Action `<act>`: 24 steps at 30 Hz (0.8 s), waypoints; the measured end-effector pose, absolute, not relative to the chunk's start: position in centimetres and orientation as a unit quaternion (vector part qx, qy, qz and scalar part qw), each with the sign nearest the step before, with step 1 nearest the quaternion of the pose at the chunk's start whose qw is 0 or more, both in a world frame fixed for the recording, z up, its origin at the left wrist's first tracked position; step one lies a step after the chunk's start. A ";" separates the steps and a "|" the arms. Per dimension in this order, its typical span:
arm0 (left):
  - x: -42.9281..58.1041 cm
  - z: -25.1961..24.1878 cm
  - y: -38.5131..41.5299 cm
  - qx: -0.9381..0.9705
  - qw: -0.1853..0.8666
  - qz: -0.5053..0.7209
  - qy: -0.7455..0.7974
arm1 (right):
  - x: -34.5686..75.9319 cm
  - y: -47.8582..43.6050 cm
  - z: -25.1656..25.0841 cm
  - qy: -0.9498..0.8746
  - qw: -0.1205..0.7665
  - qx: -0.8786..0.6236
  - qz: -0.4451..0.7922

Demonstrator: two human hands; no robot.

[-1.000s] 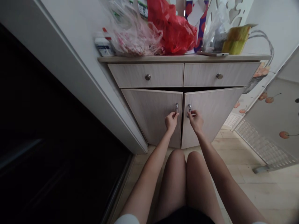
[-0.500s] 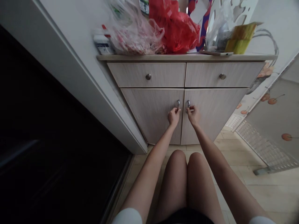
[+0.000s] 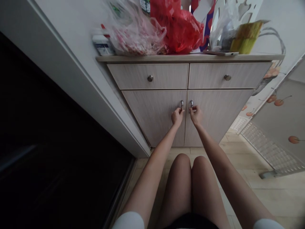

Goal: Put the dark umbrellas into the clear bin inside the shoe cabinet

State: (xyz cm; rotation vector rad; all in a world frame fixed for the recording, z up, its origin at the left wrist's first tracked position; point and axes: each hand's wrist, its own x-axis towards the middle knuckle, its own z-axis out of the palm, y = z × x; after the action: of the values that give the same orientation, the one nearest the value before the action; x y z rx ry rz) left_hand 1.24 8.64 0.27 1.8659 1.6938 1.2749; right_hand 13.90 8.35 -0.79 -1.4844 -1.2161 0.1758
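Observation:
A pale wood-grain cabinet stands before me, its left door [image 3: 152,114] and right door [image 3: 221,111] both closed against the frame. My left hand [image 3: 177,116] pinches the lower end of the left door's metal handle [image 3: 182,103]. On the other side of the centre gap, my right hand [image 3: 195,115] has its fingers closed on the lower end of the right door's handle [image 3: 191,103]. The fingers hide the bottoms of both handles. Above the doors sit two drawers, each with a round knob [image 3: 150,78].
On the cabinet top [image 3: 171,58] stand a white bottle [image 3: 103,45], a clear plastic bag [image 3: 138,39], a red plastic bag [image 3: 182,33], a phone-like flat object [image 3: 221,53] and a yellow package [image 3: 245,38]. A dark doorway [image 3: 47,143] lies left; a cherry-patterned panel [image 3: 281,124] stands right.
The view has shifted very slightly. Both hands stay at the handles, and the doors remain closed.

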 end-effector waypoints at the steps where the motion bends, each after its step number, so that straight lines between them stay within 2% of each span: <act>1: 1.2 0.3 8.6 0.653 0.157 0.448 0.590 | 13.9 8.3 -0.8 -0.520 0.570 -0.633 0.074; 6: 1.4 0.2 8.7 0.644 0.162 0.467 0.584 | 13.9 8.1 -0.8 -0.520 0.566 -0.635 0.076; 10: 1.2 0.5 8.8 0.645 0.207 0.484 0.553 | 14.1 8.0 -0.3 -0.528 0.562 -0.630 0.093; 14: -0.7 1.1 7.4 0.603 0.252 0.514 0.556 | 15.2 6.0 0.8 -0.529 0.605 -0.576 0.151; 16: -2.5 1.3 5.7 0.572 0.323 0.525 0.541 | 16.0 3.6 1.4 -0.505 0.643 -0.528 0.231; 18: -4.3 1.4 3.4 0.553 0.456 0.515 0.471 | 17.0 0.5 1.9 -0.480 0.660 -0.443 0.370; 21: -5.9 1.6 -0.4 0.520 0.628 0.485 0.317 | 18.0 -4.2 2.5 -0.437 0.629 -0.285 0.576; 24: -5.5 1.6 -3.4 0.451 0.681 0.525 0.238 | 18.3 -7.4 2.7 -0.402 0.605 -0.190 0.660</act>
State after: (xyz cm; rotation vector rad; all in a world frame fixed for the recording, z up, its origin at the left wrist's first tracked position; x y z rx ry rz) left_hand -5.49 -3.38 1.55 1.0128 0.5351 1.1790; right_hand 18.27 -7.38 2.75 -0.4396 -0.9312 1.5282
